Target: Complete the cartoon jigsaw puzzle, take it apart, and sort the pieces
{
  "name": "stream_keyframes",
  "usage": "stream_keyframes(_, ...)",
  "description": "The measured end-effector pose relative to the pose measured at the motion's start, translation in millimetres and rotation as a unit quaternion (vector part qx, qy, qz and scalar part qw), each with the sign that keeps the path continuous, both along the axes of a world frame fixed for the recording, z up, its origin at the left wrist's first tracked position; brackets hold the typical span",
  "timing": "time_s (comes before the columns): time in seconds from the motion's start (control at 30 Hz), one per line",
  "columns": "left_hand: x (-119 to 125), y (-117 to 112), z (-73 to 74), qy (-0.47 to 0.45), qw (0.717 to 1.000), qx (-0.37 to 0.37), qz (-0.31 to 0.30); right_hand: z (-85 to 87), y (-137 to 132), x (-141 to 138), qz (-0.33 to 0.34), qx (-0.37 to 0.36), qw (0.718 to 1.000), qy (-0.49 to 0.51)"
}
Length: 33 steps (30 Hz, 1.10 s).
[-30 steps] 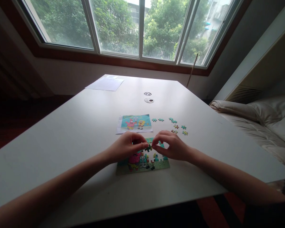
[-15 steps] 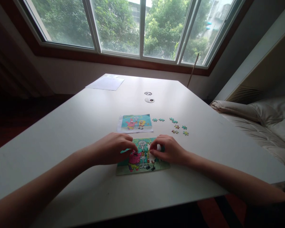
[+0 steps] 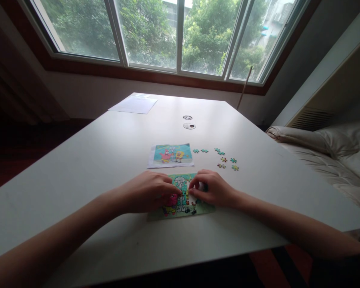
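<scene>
A partly assembled jigsaw puzzle (image 3: 175, 213) with cartoon figures lies flat between my hands near the table's front. White gaps show in its right part. From the left, my left hand (image 3: 156, 192) lies over the puzzle's left side, its index finger stretched out and touching the middle figure. My right hand (image 3: 211, 187) rests over the right side, thumb and index finger pinched together beside the gap; whatever is between them is too small to make out. Just beyond, a picture sheet (image 3: 172, 154) shows the same three figures.
Several loose puzzle pieces (image 3: 223, 160) lie to the right of the picture sheet. Two round inserts (image 3: 189, 126) sit in the white table (image 3: 108, 168) farther back. Papers (image 3: 134, 105) lie at the far left corner. A padded couch (image 3: 327, 156) stands at right.
My left hand has shifted slightly right and its index finger has straightened, reaching from the pink figure to the middle figure. My right hand has stayed nearly in place.
</scene>
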State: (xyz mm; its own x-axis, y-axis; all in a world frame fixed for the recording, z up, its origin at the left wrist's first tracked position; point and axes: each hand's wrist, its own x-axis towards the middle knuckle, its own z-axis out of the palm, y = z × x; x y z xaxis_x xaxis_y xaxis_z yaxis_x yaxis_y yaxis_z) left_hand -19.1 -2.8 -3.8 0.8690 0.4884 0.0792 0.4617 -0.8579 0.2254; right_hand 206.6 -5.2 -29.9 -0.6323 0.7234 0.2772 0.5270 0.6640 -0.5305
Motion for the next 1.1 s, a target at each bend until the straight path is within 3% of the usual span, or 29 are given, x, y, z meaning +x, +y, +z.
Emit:
stream_keyframes(0.27,0.5,-1.1,0.3,-0.011,1.0,-0.002,0.011,-1.4,-0.1,1.5,0.049,0.045,0.998,0.001)
stream_keyframes(0.5,0.3,-2.0,-0.3,-0.002,1.0,0.004,0.007,-0.2,0.7,3.8,0.063,0.038,0.997,-0.015)
stream_keyframes(0.7,-3.1,0.0,0.4,0.007,1.0,0.028,0.01,4.7,4.7,19.5,0.042,0.034,0.999,-0.001)
stream_keyframes(0.9,-10.0,4.4,-1.9,0.023,0.998,0.064,0.019,13.5,11.0,48.1,0.003,0.032,0.993,-0.116)
stream_keyframes(1.1,-12.4,6.5,-3.7,0.002,0.997,0.069,0.018,15.9,12.1,53.1,-0.001,0.035,0.989,-0.144)
